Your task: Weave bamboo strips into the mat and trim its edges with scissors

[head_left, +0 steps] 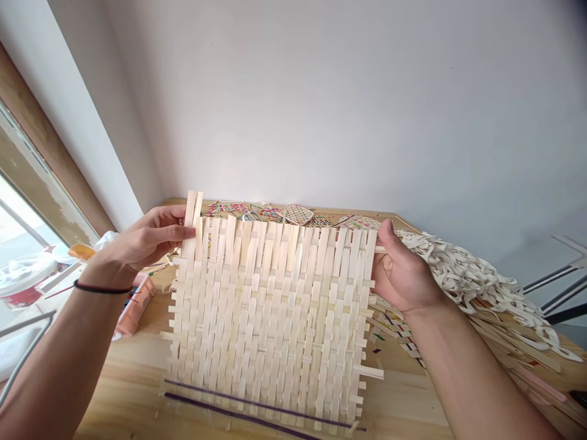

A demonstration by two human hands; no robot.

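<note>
In the head view, the left hand (149, 238) pinches the woven mat (275, 318) at its upper left corner, the right hand (406, 275) grips its upper right edge, and shifting it, tilted over the table (123, 379), calls for even support

Mat (275, 318): flat thin strips, wood or similar veg. fibre, matt, w/ fine grain; woven surf. ridged, edges rough. Purple strips (257, 403) matt, mat'l unclear. Film (202, 415) clear plastic, glossy. Table (123, 379): wood, visible grain, smooth, slight sheen. Wall (321, 110) smooth, matt. Box (137, 305): smooth plastic, semi-gloss. Coils (477, 275) matt, mat'l unclear. Rods (548, 279) smooth, metal-looking, w/ shiny highlights.
</note>
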